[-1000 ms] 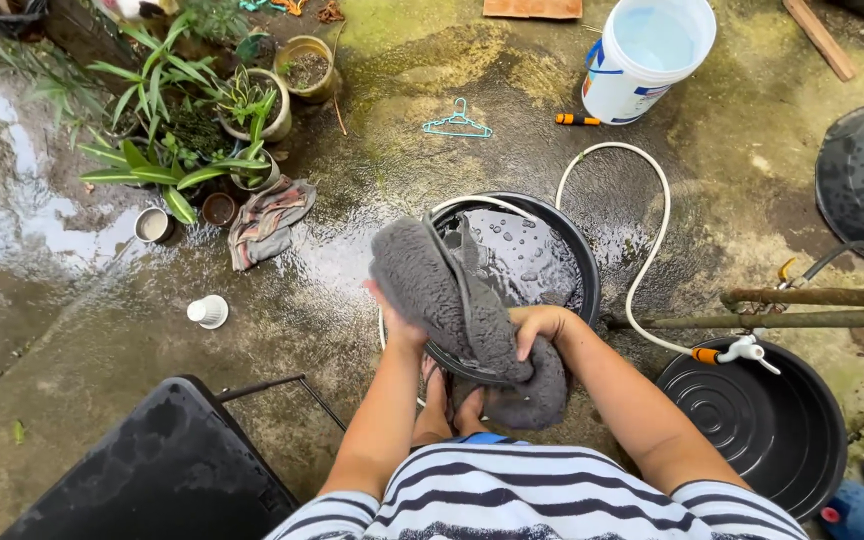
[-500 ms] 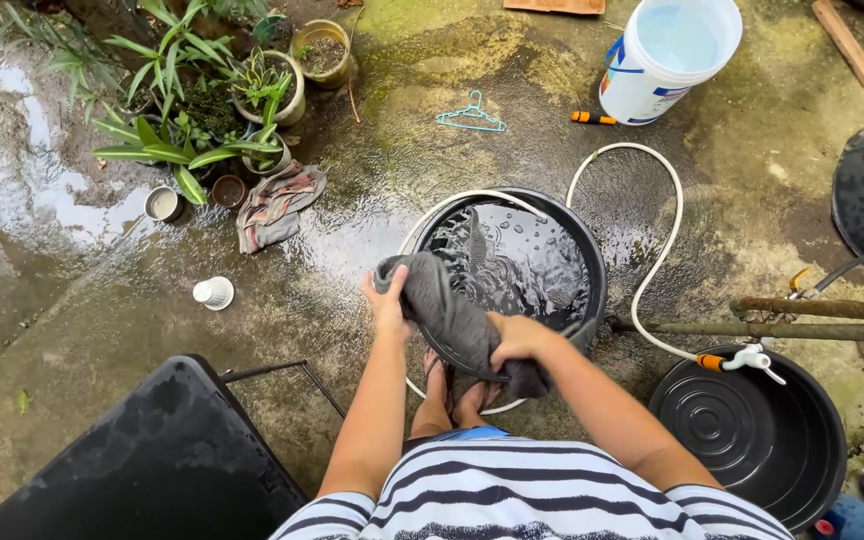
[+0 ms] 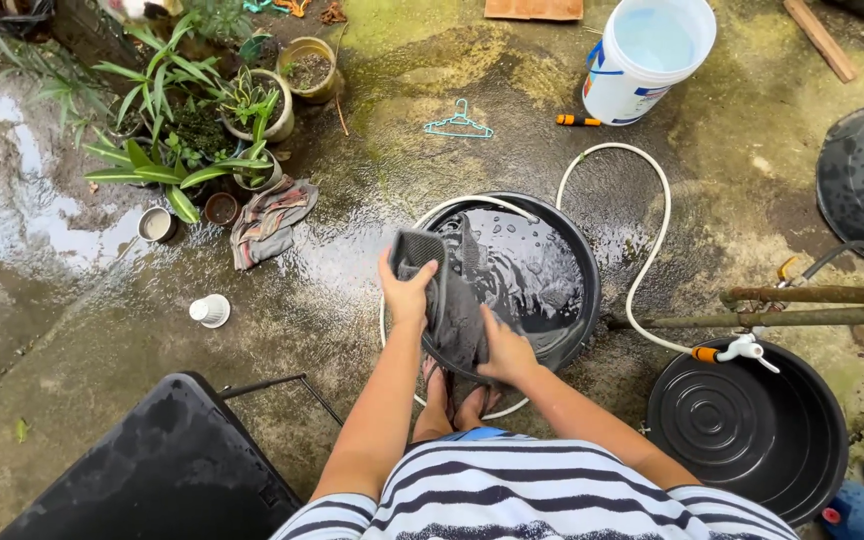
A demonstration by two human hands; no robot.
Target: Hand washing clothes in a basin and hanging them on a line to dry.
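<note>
Over the near rim of the round black plastic basin of water, the left hand and right hand both clench a wet grey fleecy cloth, fingers closed around it.

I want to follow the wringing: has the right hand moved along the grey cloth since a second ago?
Yes. The right hand has slid up the grey cloth, from outside the black basin's near rim to over it, closer to the left hand.

The cloth is dark grey, above a black basin of dark, bubbly water. A white hose ends in an orange-and-white nozzle; the bucket is white with blue markings. The hanger is teal, the rag striped grey and red, the shirt navy-and-white striped.
</note>
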